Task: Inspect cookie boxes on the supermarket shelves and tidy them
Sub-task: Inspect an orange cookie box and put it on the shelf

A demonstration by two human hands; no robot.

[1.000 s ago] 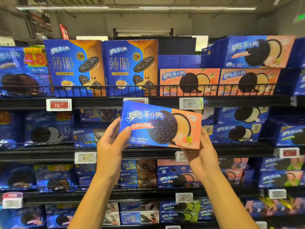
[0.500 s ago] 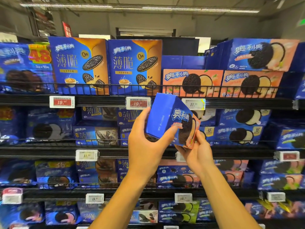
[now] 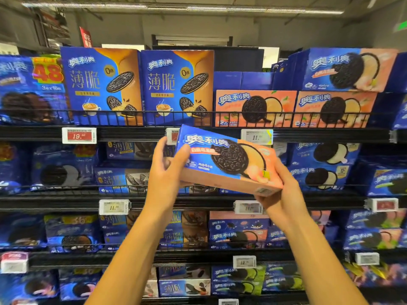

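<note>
Box: blue-and-peach rectangular cardboard cookie box (image 3: 229, 160) up in both hands, tilted, front of 2nd shelf. Left hand (image 3: 166, 170) grips blue end, right hand (image 3: 279, 190) cups peach corner. Black wire-railed top shelf (image 3: 330, 135) packed w/ boxes, gap behind.

Held cookie box (image 3: 229, 160) is covering part of a price tag (image 3: 172, 135) behind it; digits unreadable. Left hand (image 3: 167, 172) is hiding the box's left end. Packs at far left (image 3: 28, 91) are blurring out, cut by the frame edge. Lower shelf tags (image 3: 247, 207) are too blurred to read.
</note>
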